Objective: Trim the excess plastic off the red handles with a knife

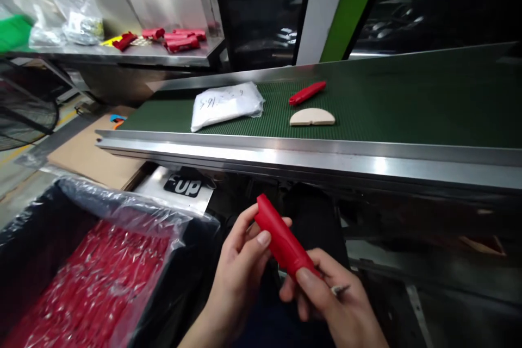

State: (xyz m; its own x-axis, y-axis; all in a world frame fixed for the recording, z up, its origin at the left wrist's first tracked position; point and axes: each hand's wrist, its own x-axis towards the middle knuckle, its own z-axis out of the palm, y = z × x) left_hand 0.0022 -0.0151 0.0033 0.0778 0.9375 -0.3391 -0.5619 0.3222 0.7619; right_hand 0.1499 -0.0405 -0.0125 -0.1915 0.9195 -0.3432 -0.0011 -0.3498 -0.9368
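A long red plastic part (282,234) is held at a slant between both hands, in front of the conveyor. My left hand (243,261) grips its upper end, the thumb lying on the near side. Around its lower end my right hand (322,288) is closed, thumb on top. A small pointed metal tool (339,289) sticks out from between the fingers of the right hand; most of it is hidden. Another red part (307,93) lies on the green belt, beyond a beige half-round piece (312,117).
A white marked packet (227,104) rests on the conveyor belt (408,103), behind its metal rail (261,144). At lower left stands a dark bin (179,266) lined with clear plastic, full of red parts. Several red pieces (181,41) lie on a steel bench (134,53) at the back left.
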